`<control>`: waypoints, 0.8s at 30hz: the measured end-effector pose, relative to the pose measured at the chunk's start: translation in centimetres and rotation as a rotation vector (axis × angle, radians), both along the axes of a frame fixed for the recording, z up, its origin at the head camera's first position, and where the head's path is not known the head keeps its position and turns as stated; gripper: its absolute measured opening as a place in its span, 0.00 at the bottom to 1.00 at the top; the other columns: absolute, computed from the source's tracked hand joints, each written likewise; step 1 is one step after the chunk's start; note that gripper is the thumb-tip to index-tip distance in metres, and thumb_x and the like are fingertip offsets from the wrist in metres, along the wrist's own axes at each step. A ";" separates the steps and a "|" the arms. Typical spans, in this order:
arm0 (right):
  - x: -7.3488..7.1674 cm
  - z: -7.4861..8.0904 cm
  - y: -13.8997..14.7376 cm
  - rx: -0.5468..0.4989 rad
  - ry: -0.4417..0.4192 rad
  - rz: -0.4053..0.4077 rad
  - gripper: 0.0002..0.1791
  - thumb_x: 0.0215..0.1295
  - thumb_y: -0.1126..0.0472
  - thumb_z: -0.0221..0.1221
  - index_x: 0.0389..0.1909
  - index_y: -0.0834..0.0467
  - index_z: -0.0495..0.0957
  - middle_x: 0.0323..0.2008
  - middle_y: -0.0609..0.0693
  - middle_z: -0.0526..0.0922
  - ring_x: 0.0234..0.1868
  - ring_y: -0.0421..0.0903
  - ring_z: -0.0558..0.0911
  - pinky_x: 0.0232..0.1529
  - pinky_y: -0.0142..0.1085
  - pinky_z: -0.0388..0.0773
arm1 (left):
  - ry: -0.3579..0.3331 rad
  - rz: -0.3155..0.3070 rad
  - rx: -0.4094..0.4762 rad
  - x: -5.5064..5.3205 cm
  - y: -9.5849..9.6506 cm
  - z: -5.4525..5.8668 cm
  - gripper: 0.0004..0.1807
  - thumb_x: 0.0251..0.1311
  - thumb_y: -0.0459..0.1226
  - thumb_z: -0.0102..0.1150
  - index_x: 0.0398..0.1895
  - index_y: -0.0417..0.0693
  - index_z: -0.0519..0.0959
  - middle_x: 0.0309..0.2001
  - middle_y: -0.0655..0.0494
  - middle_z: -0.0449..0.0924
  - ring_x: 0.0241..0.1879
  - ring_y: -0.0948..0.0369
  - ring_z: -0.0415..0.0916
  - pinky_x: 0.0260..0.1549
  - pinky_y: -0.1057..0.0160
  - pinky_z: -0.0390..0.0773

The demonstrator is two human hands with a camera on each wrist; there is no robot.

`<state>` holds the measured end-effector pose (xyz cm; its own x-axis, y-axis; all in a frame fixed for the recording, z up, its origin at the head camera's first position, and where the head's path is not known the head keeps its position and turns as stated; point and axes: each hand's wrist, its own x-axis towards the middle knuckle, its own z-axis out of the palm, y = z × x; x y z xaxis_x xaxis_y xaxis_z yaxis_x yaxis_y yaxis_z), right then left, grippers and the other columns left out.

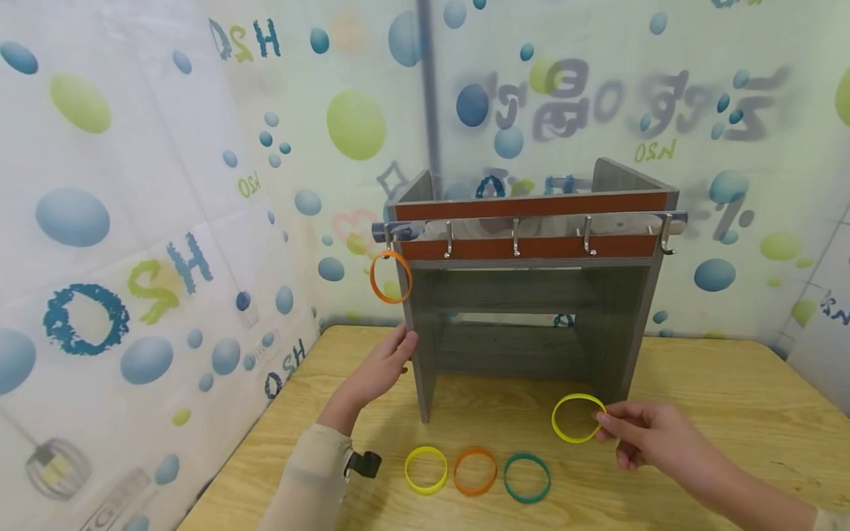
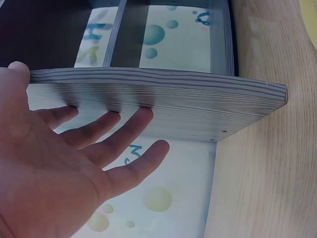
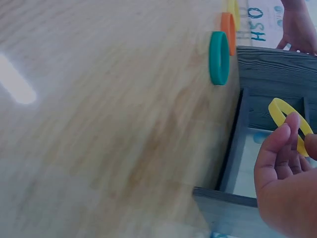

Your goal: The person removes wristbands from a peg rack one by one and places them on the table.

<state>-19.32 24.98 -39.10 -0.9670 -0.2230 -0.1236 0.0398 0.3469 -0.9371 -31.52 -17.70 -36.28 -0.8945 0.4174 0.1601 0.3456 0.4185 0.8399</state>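
Pinched a yellow ring (image 1: 578, 397) between the thumb and fingers of the right hand (image 1: 654, 436), up off the counter (image 1: 717, 383) and in front of the shelf (image 1: 614, 317), near its right side. Rested the left hand (image 1: 381, 365) against the outside of the shelf's left wall, fingers apart and nearly straight, not wrapped tight. Seemed best to make that left hand firm but gentle — enough to stop a wobble, not enough to shove. Seemed wise, too, to pinch just the edge of the yellow ring, so as not to squash it, and to leave its far side free near any bent hook (image 1: 516, 240). Needed care not to bump the hung orange ring (image 1: 389, 300) at the left end, or to brush the second yellow ring (image 1: 425, 490), the lower orange ring (image 1: 474, 492) and the green ring (image 1: 527, 500), all in a row on the counter. Could not make out the exact meeting spot of hung ring and hook — too small. Could not tell the strength of the left hand's push. Lost part of the right hand past the edge of the right wrist view. Saw only a sliver of yellow (image 2: 311, 17) in the left wrist view's top corner, too cut off to name for sure. Found the writing (image 1: 564, 103) behind the shelf too blurry to read.
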 end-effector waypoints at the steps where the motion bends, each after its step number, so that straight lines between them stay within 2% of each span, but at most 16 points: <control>1: 0.1 -0.3 0.2 -0.001 -0.009 0.007 0.25 0.83 0.53 0.57 0.59 0.74 0.78 0.39 0.47 0.87 0.27 0.42 0.80 0.31 0.36 0.81 | 0.000 0.000 0.002 0.0 0.0 0.0 0.36 0.85 0.60 0.34 0.89 0.61 0.48 0.78 0.44 0.67 0.69 0.45 0.73 0.70 0.34 0.73; 5: 0.2 -1.3 0.9 -0.015 -0.020 0.033 0.25 0.83 0.55 0.56 0.58 0.76 0.78 0.39 0.45 0.88 0.26 0.39 0.81 0.30 0.34 0.82 | -0.008 0.000 0.018 0.0 0.1 0.0 0.36 0.85 0.60 0.34 0.88 0.61 0.48 0.79 0.44 0.66 0.71 0.44 0.72 0.71 0.33 0.72; 10: 0.5 -2.6 1.4 -0.041 -0.007 0.051 0.26 0.83 0.57 0.57 0.58 0.81 0.76 0.37 0.44 0.89 0.24 0.37 0.81 0.28 0.33 0.82 | -0.019 -0.009 0.027 0.0 0.1 -0.1 0.38 0.85 0.60 0.34 0.89 0.55 0.45 0.82 0.42 0.60 0.75 0.41 0.68 0.72 0.32 0.69; 14: 0.8 -3.5 1.6 -0.054 -0.032 0.056 0.25 0.83 0.57 0.56 0.56 0.80 0.76 0.36 0.44 0.89 0.24 0.37 0.81 0.28 0.32 0.82 | -0.017 -0.010 0.025 -0.1 0.0 -0.1 0.38 0.85 0.60 0.34 0.89 0.57 0.46 0.81 0.43 0.61 0.74 0.42 0.69 0.72 0.32 0.70; 18: 1.1 -4.1 1.7 -0.064 -0.050 0.063 0.25 0.83 0.57 0.56 0.56 0.81 0.75 0.35 0.44 0.89 0.24 0.37 0.80 0.28 0.32 0.82 | -0.012 -0.002 0.022 0.0 0.0 0.0 0.36 0.85 0.60 0.35 0.88 0.60 0.48 0.79 0.45 0.65 0.72 0.44 0.71 0.71 0.33 0.71; 24: 1.4 -4.6 1.8 -0.049 -0.068 0.062 0.25 0.84 0.57 0.54 0.56 0.81 0.75 0.36 0.43 0.88 0.24 0.38 0.80 0.28 0.32 0.82 | -0.010 -0.006 0.013 0.0 0.0 -0.1 0.38 0.85 0.59 0.34 0.89 0.55 0.45 0.83 0.42 0.58 0.75 0.41 0.68 0.72 0.33 0.71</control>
<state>-17.94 26.73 -43.70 -0.9409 -0.2896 -0.1756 0.0835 0.3042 -0.9490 -31.48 -17.70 -36.35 -0.8936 0.4208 0.1563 0.3394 0.4057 0.8486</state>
